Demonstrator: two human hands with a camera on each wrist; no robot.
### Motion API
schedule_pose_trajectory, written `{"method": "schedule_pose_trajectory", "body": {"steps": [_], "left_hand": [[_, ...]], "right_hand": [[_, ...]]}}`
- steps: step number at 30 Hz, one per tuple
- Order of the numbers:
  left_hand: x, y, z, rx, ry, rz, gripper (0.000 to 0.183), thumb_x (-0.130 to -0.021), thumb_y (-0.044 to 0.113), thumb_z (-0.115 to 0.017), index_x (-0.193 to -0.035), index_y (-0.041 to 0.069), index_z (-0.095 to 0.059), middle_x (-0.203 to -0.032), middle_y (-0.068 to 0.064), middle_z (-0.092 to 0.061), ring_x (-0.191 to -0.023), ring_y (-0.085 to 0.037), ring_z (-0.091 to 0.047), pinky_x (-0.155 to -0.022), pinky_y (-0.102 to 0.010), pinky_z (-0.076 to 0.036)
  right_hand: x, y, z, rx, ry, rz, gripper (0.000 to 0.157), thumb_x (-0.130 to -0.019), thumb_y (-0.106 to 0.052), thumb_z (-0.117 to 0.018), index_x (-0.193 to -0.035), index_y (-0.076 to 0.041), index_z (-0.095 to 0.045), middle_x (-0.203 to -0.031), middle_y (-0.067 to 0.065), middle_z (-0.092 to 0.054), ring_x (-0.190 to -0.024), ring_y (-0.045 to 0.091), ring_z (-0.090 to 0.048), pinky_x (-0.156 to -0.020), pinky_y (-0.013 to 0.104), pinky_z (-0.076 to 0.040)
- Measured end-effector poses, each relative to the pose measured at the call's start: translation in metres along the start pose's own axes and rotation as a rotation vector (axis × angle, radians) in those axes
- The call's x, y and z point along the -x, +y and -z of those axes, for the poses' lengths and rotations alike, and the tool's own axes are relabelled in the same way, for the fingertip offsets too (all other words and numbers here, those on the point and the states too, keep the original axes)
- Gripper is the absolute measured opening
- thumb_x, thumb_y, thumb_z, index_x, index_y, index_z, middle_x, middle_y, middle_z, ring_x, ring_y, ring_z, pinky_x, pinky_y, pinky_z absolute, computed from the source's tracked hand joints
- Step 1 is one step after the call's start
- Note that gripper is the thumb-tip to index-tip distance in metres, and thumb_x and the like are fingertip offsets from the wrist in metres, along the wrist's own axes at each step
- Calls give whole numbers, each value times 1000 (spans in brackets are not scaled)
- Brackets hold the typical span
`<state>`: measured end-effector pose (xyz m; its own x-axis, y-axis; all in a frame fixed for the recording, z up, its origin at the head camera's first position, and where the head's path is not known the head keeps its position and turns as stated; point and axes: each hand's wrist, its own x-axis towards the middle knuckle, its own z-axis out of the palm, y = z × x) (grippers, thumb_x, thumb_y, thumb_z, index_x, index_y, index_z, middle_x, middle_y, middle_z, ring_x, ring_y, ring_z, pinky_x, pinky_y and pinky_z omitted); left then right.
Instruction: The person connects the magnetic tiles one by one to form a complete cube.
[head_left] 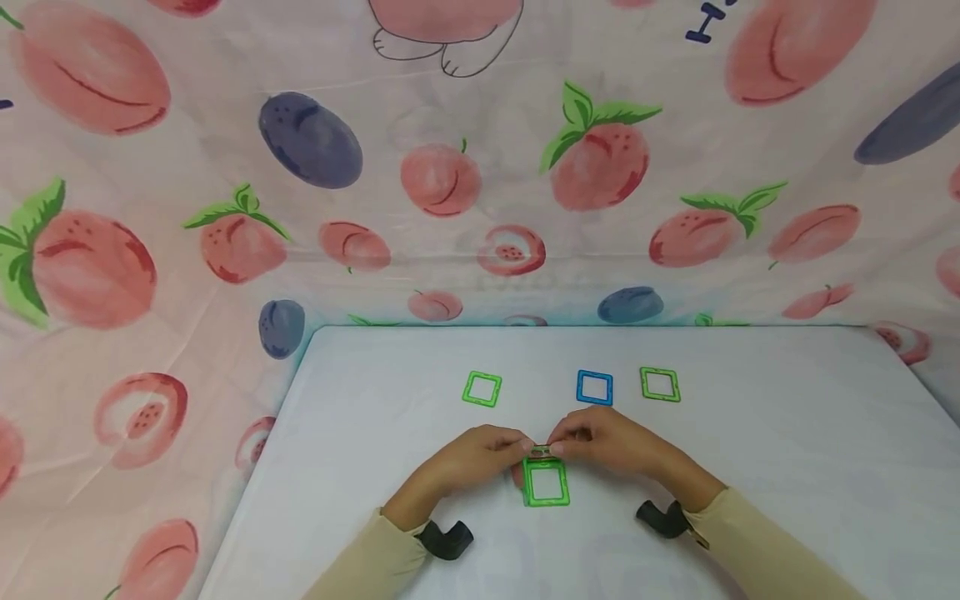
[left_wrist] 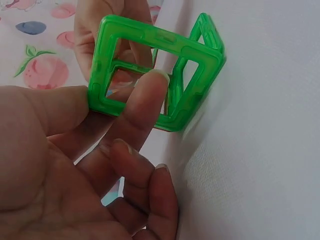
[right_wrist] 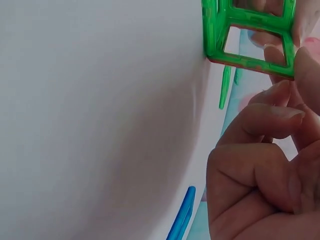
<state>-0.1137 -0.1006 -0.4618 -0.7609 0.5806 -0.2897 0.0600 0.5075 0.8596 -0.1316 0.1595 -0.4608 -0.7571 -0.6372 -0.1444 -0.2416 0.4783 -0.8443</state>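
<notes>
Green plastic frames pinched between two hands

Translucent green plastic square frames, joined at their edges into a small angled cluster (head_left: 547,502), sit at the middle of the work, between the hands and low over the white surface (head_left: 360,467); whether every lower edge touches down cannot be told. The left hand (head_left: 480,457) grips the cluster's left side, thumb against a rim, index finger stretched across one frame's face, remaining fingers loosely bent. The right hand (head_left: 615,442) pinches a rim on the cluster's right side between thumb and fingertip, barely parted, its other fingers folded in.

Good handling here probably calls for light, even fingertip pressure: edges meeting along their full length, corners level, one side steadied while the other is adjusted. A hard squeeze could fold the joins or pop one loose.

Counted, there are two hands and one cluster of at least three green frames; fingers and overlap hide the exact number. Three more frames lie loose: one green square frame (head_left: 486,376) beyond the cluster to its left, one blue square frame (head_left: 596,374) beyond it to its right, and a second loose green frame (head_left: 658,370) farther right. Two beige sleeves (head_left: 367,554) flank the cluster.
</notes>
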Motion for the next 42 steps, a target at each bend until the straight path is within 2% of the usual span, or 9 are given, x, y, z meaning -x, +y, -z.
{"method": "schedule_pose_trajectory", "body": {"steps": [3,6,10,13,21,28,32,36,42], "left_hand": [[-1,1,0,-19,7,5,36,-107,44,-51,-95,20,-75,-82,5,-73,-90,-7,-57,-82,-27,-41],[-1,1,0,-29,12,8,33,-107,44,-51,-99,22,-75,-80,4,-73,-91,-6,-57,-83,-27,-41],[-2,1,0,-24,13,15,31,-106,44,-51,-102,24,-75,-80,4,-73,-90,-7,-58,-82,-28,-41],[-2,0,0,-20,15,16,31,-106,44,-52,-101,24,-75,-80,3,-74,-90,-7,-57,-82,-28,-41],[-2,1,1,-21,14,23,31,-106,43,-51,-102,24,-75,-80,3,-74,-94,-6,-57,-86,-29,-41],[-2,1,3,-18,10,26,30,-107,42,-51,-107,25,-75,-79,2,-74,-96,-7,-57,-87,-30,-40],[-2,1,5,-16,13,28,30,-106,43,-52,-105,25,-75,-79,2,-74,-95,-7,-57,-86,-30,-40],[-2,1,6,-19,16,28,29,-106,43,-52,-105,25,-75,-79,2,-73,-94,-7,-57,-86,-29,-40],[-2,2,7,-18,10,25,29,-106,42,-52,-104,24,-76,-79,3,-74,-94,-6,-57,-86,-28,-40]], "right_hand": [[-2,2,4,57,49,-56,20,-99,-39,-68,-107,-24,-78,-96,-7,-72,-87,12,-58,-75,25,-48],[-4,7,13,133,168,-150,25,-97,-44,-68,-108,-24,-77,-91,-7,-69,-85,14,-56,-71,27,-48],[-8,18,28,192,329,-258,29,-94,-41,-73,-109,-17,-78,-85,-2,-66,-78,17,-55,-65,30,-46],[-11,27,37,216,378,-316,30,-92,-37,-76,-108,-12,-79,-81,2,-63,-77,18,-53,-64,31,-43],[-15,36,45,221,323,-364,22,-87,-30,-82,-95,-10,-77,-71,1,-53,-72,18,-48,-64,32,-37],[-13,29,40,274,290,-406,20,-85,-26,-83,-82,-9,-73,-69,2,-56,-71,19,-51,-62,32,-40],[-10,23,35,321,265,-382,23,-89,-26,-79,-78,-9,-68,-71,1,-59,-70,17,-52,-62,31,-41],[-5,17,28,334,257,-345,26,-93,-28,-74,-76,-11,-64,-68,-1,-54,-67,15,-49,-61,31,-39],[8,2,21,219,218,-311,29,-99,-30,-67,-79,-11,-58,-70,-2,-49,-68,15,-47,-62,30,-37]]}}
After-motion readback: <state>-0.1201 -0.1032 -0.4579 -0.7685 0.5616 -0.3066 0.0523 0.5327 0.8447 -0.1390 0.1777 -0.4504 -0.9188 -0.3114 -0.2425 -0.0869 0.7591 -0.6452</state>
